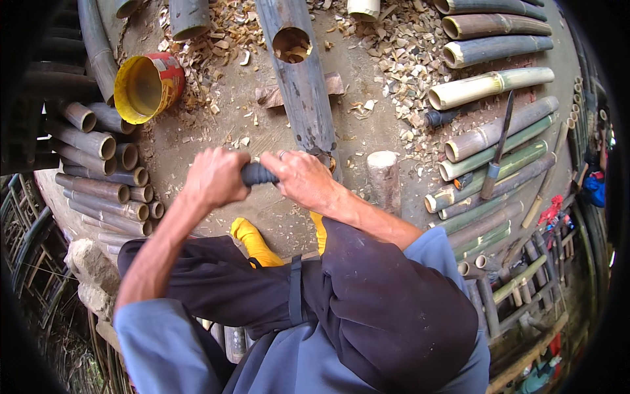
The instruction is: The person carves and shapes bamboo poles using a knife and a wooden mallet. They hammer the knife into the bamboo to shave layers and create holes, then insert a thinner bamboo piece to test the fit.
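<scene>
My left hand (215, 177) and my right hand (302, 178) both grip a dark handle (257, 174) held crosswise between them, low over the ground. Just beyond the hands a thick grey bamboo pole (303, 85) runs away from me, with a round hole (292, 44) cut in its upper side. The tool's working end is hidden behind my right hand, near the pole's near end. My knees in dark trousers and yellow footwear (252, 240) sit below the hands.
A yellow tin (146, 85) lies on its side at the left. Cut bamboo tubes are stacked left (98, 190) and right (492, 85). A long knife (497, 154) rests on the right stack. A short wooden stump (384, 178) stands by my right hand. Wood chips (400, 59) litter the ground.
</scene>
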Demonstrator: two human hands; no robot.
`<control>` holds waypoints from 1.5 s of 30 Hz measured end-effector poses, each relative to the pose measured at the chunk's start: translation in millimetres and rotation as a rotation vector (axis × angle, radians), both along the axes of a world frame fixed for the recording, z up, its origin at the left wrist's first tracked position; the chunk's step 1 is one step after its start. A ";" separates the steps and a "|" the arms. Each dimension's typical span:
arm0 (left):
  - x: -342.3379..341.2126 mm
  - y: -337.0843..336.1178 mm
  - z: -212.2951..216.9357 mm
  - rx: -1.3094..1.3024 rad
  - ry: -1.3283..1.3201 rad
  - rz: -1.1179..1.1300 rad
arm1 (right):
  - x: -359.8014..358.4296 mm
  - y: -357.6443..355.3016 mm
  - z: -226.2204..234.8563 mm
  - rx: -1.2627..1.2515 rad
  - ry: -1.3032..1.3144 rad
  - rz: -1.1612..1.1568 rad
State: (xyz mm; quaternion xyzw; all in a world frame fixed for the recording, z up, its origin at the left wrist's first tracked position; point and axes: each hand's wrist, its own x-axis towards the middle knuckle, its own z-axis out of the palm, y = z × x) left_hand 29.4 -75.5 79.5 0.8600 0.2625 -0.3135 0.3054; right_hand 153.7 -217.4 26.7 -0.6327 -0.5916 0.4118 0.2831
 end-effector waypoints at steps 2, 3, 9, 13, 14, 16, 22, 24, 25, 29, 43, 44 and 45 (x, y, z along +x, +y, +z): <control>39.7 18.1 2.2 0.093 -0.027 -0.268 | 3.1 -2.9 1.8 0.015 0.040 -0.232; 66.8 27.8 10.1 0.091 0.029 -0.409 | 5.1 -1.4 2.2 0.029 0.053 -0.345; 15.1 -10.6 -18.0 0.129 -0.118 -0.131 | 2.5 -17.4 -11.8 -0.062 -0.078 -0.087; -54.7 -78.1 -18.1 -0.035 -0.063 0.461 | -14.7 -11.4 -3.3 -0.051 -0.135 0.292; -39.4 -54.6 -13.3 -0.031 -0.017 0.327 | -10.1 -13.0 -7.5 -0.037 -0.087 0.197; 6.2 2.4 3.4 0.042 0.029 0.019 | 0.9 1.7 3.5 -0.046 0.012 -0.015; -50.7 -52.9 -18.8 -0.107 -0.205 0.397 | -5.1 -2.1 5.5 -0.126 -0.080 0.254; -54.3 -65.2 -12.4 -0.038 -0.065 0.460 | -13.8 -2.7 -3.1 -0.142 -0.119 0.397; -44.5 -53.4 -6.4 -0.041 0.024 0.435 | -10.8 -4.9 -2.6 -0.139 -0.062 0.302; 22.2 8.3 0.0 0.048 -0.035 -0.072 | 5.2 -3.8 -4.5 -0.026 0.064 -0.120; -68.3 -105.9 -34.2 -0.574 0.086 0.714 | 1.6 -9.4 -5.6 -0.221 0.005 0.773; -74.4 -142.7 -32.4 -0.590 0.162 0.793 | 9.2 -6.8 -6.9 -0.145 0.001 0.867; -65.0 -170.8 -25.8 -0.583 0.167 0.925 | 14.9 -13.0 -9.6 -0.082 0.015 0.961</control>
